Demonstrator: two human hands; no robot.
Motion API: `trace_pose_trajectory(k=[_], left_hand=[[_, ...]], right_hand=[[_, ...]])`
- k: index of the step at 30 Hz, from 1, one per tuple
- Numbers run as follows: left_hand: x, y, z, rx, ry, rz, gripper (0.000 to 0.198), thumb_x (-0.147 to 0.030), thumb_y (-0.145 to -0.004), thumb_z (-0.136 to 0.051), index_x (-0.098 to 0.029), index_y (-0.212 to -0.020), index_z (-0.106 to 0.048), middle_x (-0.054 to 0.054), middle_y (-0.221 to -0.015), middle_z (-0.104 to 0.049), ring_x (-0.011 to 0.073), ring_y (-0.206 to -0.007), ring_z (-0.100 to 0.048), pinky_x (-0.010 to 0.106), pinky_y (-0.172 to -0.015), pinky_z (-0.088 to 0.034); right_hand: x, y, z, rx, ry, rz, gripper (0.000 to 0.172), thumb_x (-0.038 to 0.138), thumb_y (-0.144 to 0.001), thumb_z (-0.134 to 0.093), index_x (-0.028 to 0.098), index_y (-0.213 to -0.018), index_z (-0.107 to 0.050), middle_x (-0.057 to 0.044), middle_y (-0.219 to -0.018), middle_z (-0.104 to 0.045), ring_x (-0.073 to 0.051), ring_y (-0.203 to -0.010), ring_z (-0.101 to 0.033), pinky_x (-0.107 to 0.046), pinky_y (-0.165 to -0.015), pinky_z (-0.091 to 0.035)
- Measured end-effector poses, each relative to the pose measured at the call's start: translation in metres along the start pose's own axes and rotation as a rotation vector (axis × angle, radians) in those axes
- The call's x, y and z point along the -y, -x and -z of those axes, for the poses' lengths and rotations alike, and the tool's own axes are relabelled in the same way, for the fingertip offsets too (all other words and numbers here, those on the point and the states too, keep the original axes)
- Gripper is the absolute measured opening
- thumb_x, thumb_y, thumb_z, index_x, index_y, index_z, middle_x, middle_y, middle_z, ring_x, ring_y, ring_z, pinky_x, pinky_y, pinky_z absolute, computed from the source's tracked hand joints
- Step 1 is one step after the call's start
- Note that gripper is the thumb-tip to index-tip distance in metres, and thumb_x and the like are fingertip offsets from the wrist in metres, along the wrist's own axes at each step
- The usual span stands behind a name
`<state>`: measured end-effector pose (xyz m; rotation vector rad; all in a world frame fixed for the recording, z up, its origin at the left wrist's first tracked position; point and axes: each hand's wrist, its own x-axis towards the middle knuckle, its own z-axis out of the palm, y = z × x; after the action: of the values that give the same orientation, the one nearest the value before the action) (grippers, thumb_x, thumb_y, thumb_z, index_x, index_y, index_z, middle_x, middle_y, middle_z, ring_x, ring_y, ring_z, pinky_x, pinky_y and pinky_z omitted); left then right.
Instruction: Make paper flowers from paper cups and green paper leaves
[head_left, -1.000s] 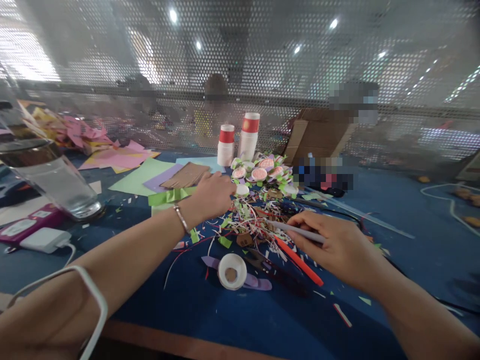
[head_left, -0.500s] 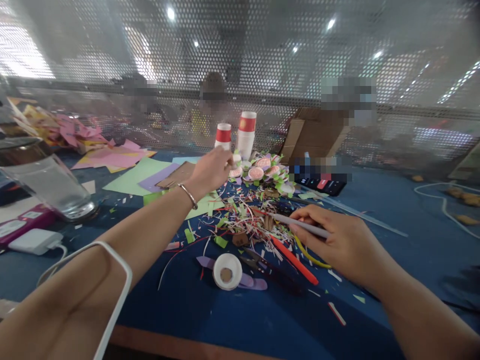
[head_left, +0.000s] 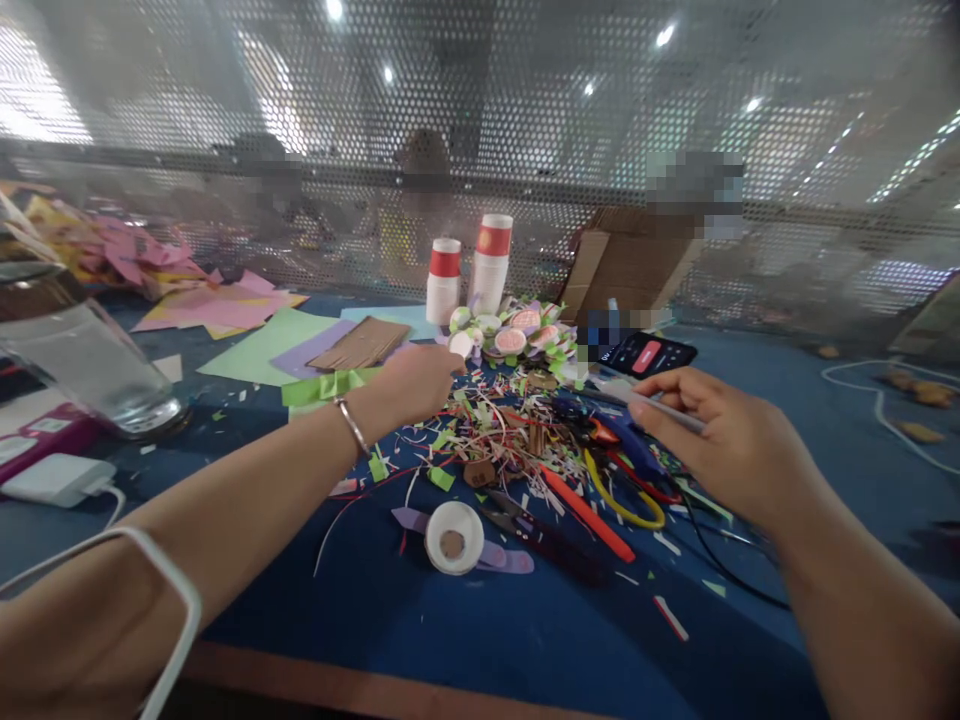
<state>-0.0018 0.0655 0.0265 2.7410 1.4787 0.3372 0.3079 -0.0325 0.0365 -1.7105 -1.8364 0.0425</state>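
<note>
My left hand (head_left: 424,380) is closed in a pinch beside the paper scraps. A small white disc (head_left: 460,346) shows at its fingertips and seems to be held there. Just beyond lies a heap of round pink-faced paper pieces (head_left: 511,342) with green and purple edges. In my right hand (head_left: 720,430) is a slim grey pen-like stick (head_left: 679,412), gripped between thumb and fingers and pointing left. Nearer me, a white cup-shaped ring (head_left: 454,538) with a brown disc inside sits on a purple paper strip (head_left: 517,561). Dark thread snips (head_left: 551,540) lie beside it.
Paper cups (head_left: 491,270) stand stacked behind the heap. Scraps (head_left: 517,435), a red-orange stick (head_left: 589,513) and a yellow handle (head_left: 626,505) cover mid-table. A phone (head_left: 649,355) and cardboard box (head_left: 622,265) are at right back; coloured sheets (head_left: 259,345) and a glass jug (head_left: 112,360) at left.
My left hand has drawn back towards me from the heap, with a white disc now at its fingertips. My right hand has moved right and slightly up with the stick, uncovering tool handles.
</note>
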Motion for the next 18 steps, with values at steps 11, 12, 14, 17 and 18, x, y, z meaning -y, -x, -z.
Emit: trace_pose_trajectory(k=[11,12,14,17,18], left_hand=[[0.034,0.059,0.015,-0.263,0.197,0.239,0.03,-0.03,-0.095,-0.053,-0.02,-0.111,-0.077,0.006,-0.097,-0.08,0.0207,-0.084,-0.069,0.033,-0.077,-0.047],[0.035,0.06,0.014,-0.274,0.225,0.254,0.029,-0.031,-0.094,-0.056,-0.02,-0.108,-0.078,0.006,-0.092,-0.079,0.0193,-0.08,-0.068,0.032,-0.074,-0.046],[0.035,0.062,0.015,-0.295,0.268,0.275,0.027,-0.032,-0.092,-0.058,-0.021,-0.105,-0.078,0.004,-0.087,-0.078,0.0177,-0.075,-0.066,0.031,-0.071,-0.045],[0.032,0.063,0.019,-0.315,0.312,0.287,0.027,-0.034,-0.09,-0.059,-0.021,-0.102,-0.079,0.005,-0.087,-0.078,0.0177,-0.074,-0.066,0.031,-0.07,-0.044],[0.031,0.063,0.021,-0.32,0.32,0.29,0.027,-0.034,-0.089,-0.059,-0.021,-0.101,-0.08,0.005,-0.087,-0.078,0.0179,-0.075,-0.066,0.031,-0.071,-0.044]], right_hand=[[-0.007,-0.006,0.001,0.292,0.202,-0.081,0.031,0.051,-0.091,-0.054,0.025,-0.075,-0.059,-0.004,-0.064,-0.064,-0.023,-0.058,-0.06,-0.034,-0.058,-0.037],[-0.007,-0.007,0.001,0.291,0.236,-0.093,0.032,0.052,-0.091,-0.054,0.025,-0.074,-0.057,-0.004,-0.062,-0.063,-0.023,-0.057,-0.059,-0.034,-0.058,-0.037],[-0.008,-0.007,0.0,0.31,0.301,-0.12,0.034,0.052,-0.093,-0.054,0.025,-0.073,-0.055,-0.004,-0.06,-0.062,-0.023,-0.057,-0.058,-0.034,-0.058,-0.036],[-0.008,-0.009,-0.001,0.38,0.36,-0.147,0.038,0.054,-0.093,-0.057,0.025,-0.069,-0.052,-0.006,-0.062,-0.064,-0.024,-0.058,-0.06,-0.034,-0.056,-0.036],[-0.008,-0.01,-0.002,0.401,0.386,-0.16,0.039,0.055,-0.092,-0.058,0.025,-0.068,-0.053,-0.007,-0.064,-0.066,-0.025,-0.06,-0.061,-0.034,-0.056,-0.036]])
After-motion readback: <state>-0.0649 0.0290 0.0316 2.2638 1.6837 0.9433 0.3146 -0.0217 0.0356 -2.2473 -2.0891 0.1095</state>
